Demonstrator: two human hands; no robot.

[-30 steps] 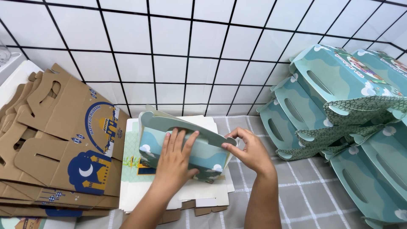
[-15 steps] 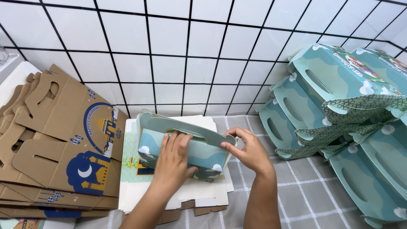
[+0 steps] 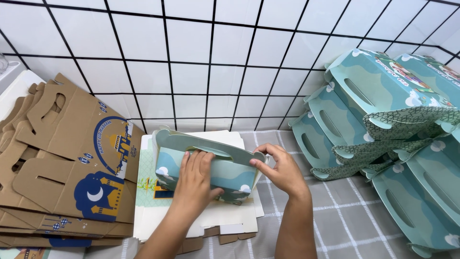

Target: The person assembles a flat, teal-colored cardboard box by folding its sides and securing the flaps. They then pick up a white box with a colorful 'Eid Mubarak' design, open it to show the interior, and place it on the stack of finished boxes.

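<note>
A teal cardboard carry box with white clouds and a handle slot stands half-folded on a stack of flat white box blanks. My left hand lies flat against the box's near side, fingers pointing up toward the handle. My right hand pinches the handle's right end between thumb and fingers. Both forearms come in from the bottom edge.
A fanned pile of flat brown printed boxes lies at the left. Several folded teal boxes are heaped at the right on a grey checked cloth. A white tiled wall stands close behind.
The box has tipped slightly nearer to me and my right hand has slid along the handle's right end. My left hand stays pressed on the side.
</note>
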